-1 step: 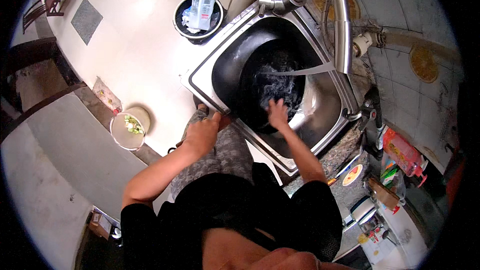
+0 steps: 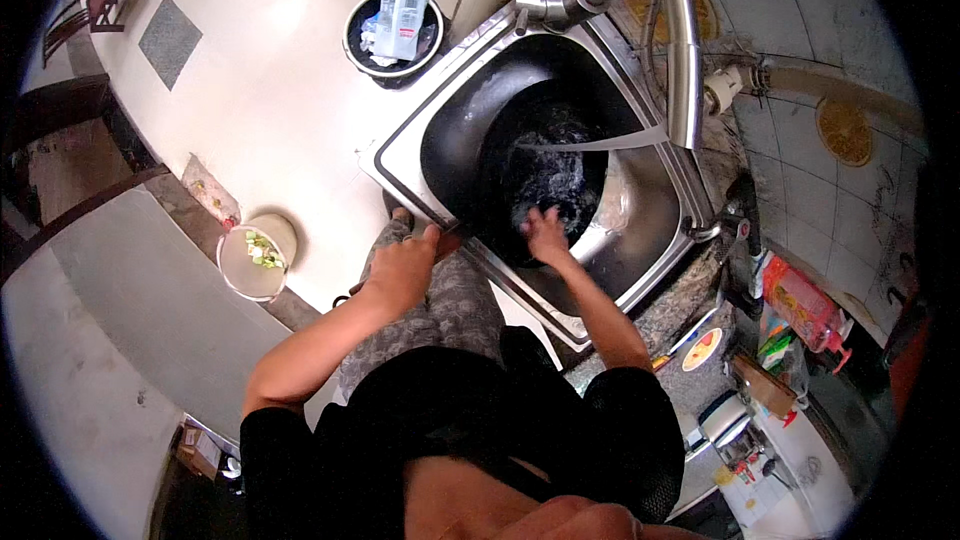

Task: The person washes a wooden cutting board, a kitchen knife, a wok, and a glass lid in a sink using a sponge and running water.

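Observation:
A black wok (image 2: 492, 175) sits in the metal sink (image 2: 640, 240), with churning water (image 2: 560, 175) inside it. My left hand (image 2: 402, 265) is closed around the wok's brownish handle (image 2: 452, 240), which reaches over the sink's near-left edge. Inside the wok, at its near side, my right hand (image 2: 545, 238) dips its fingers into the water. Those fingers look bent and apart, with nothing visible between them; their tips are partly blurred by the water. From the steel tap (image 2: 684, 70) at the right, a stream runs slantwise into the wok.
Beyond the sink's left corner stands a bin (image 2: 352, 40) with a pale blue package (image 2: 403, 15) on top. A pale bucket (image 2: 258, 258) with green scraps is on the floor at left. A red-labelled pump bottle (image 2: 800, 300) and a small patterned dish (image 2: 702, 350) lie right.
My right hand has shifted slightly left and its fingers have curled more within the wok. My left hand stays on the handle, and the water still runs.

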`<move>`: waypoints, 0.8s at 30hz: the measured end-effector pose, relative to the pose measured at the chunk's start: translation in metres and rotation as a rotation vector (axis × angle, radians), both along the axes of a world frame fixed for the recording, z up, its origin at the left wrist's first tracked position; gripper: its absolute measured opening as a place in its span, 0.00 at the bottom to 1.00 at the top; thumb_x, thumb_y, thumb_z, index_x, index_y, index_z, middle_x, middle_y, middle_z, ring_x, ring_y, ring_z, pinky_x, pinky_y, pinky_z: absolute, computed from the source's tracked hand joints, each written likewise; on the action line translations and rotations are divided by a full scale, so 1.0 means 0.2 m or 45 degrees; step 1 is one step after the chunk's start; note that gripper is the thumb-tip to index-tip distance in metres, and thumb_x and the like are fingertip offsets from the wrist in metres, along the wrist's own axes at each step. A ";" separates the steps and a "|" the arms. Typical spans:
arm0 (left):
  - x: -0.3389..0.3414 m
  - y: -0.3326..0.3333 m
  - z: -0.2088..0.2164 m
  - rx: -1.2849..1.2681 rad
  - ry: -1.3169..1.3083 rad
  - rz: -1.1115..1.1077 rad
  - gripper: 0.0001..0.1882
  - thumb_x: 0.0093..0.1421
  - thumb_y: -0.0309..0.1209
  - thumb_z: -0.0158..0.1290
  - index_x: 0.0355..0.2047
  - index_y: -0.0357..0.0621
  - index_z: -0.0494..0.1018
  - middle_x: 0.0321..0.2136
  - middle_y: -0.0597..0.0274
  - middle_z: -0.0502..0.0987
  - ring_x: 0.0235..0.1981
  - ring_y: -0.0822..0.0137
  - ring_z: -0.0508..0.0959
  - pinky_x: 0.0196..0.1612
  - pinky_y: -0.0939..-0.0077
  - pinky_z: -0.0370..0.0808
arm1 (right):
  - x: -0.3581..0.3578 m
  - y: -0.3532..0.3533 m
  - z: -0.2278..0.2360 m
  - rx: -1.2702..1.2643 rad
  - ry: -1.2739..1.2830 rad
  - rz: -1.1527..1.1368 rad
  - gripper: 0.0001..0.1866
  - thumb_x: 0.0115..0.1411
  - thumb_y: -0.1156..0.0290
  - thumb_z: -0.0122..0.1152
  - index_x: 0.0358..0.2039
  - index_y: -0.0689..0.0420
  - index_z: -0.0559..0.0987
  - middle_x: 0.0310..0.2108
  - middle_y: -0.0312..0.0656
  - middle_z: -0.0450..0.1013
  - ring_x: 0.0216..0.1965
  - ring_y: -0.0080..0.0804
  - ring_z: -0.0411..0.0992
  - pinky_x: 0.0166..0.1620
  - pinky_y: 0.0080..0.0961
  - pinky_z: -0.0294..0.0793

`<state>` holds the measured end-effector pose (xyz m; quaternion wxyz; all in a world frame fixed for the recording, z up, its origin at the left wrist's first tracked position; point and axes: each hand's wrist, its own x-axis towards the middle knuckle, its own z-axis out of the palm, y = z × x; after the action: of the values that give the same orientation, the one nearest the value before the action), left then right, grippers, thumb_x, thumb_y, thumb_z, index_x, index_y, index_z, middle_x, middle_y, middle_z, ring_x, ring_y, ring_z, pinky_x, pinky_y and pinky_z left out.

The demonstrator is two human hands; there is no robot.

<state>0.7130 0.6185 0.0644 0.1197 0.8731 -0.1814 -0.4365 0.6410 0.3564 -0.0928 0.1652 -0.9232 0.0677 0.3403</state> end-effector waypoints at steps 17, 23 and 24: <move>-0.01 -0.01 -0.04 0.023 -0.090 -0.021 0.09 0.50 0.25 0.42 0.34 0.42 0.59 0.23 0.52 0.73 0.24 0.58 0.76 0.25 0.70 0.73 | 0.22 0.10 -0.35 -0.108 -0.154 -0.637 0.16 0.51 0.66 0.49 0.41 0.53 0.66 0.39 0.54 0.59 0.41 0.51 0.59 0.42 0.38 0.60; -0.01 0.01 -0.01 0.023 -0.077 -0.024 0.12 0.49 0.25 0.43 0.36 0.41 0.59 0.23 0.50 0.73 0.26 0.55 0.75 0.25 0.67 0.73 | 0.86 -0.10 -0.25 -0.061 -0.747 -0.363 0.15 0.47 0.67 0.55 0.36 0.57 0.68 0.30 0.53 0.62 0.37 0.50 0.60 0.38 0.40 0.61; -0.01 0.02 -0.02 -0.004 -0.042 -0.004 0.13 0.49 0.25 0.42 0.38 0.40 0.58 0.23 0.49 0.73 0.26 0.53 0.75 0.25 0.64 0.72 | 0.80 -0.24 -0.26 -0.188 -0.756 -0.399 0.16 0.47 0.67 0.54 0.37 0.57 0.68 0.31 0.53 0.62 0.37 0.50 0.60 0.37 0.40 0.61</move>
<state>0.7110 0.6231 0.0602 0.1172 0.8797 -0.1854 -0.4220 0.8014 0.3076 -0.1443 0.1607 -0.9698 0.1822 0.0213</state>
